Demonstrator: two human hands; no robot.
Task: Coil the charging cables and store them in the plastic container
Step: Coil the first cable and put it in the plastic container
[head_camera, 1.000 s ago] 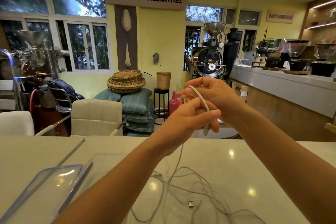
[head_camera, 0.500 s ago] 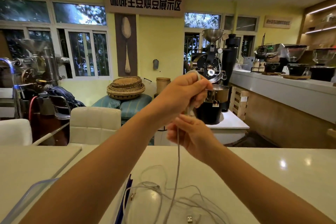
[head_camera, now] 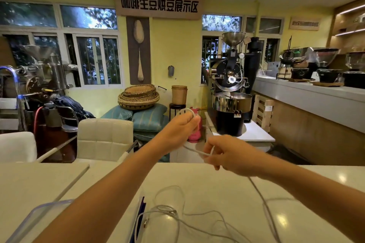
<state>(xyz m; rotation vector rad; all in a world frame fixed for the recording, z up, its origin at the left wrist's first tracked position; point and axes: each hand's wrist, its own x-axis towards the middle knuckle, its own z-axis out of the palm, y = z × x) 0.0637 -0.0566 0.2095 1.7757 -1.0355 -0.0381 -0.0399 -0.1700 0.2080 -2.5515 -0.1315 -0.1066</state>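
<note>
My left hand is raised above the white table and pinches a small loop of a white charging cable. My right hand sits lower and to the right, closed on the same cable. The cable runs between the hands, then drops behind the right hand to the tabletop. More loose white cables lie tangled near the front edge. A clear plastic container with a blue-edged rim is at bottom centre, partly hidden by my left arm. Its clear lid lies at bottom left.
Two cream padded chairs stand behind the table on the left. A black coffee roaster and a long counter with grinders fill the right side. Woven baskets sit on sacks by the yellow wall.
My left hand has dropped lower and still holds the coil. My right hand has moved right and away from it, drawing a length of cable out between the hands.
</note>
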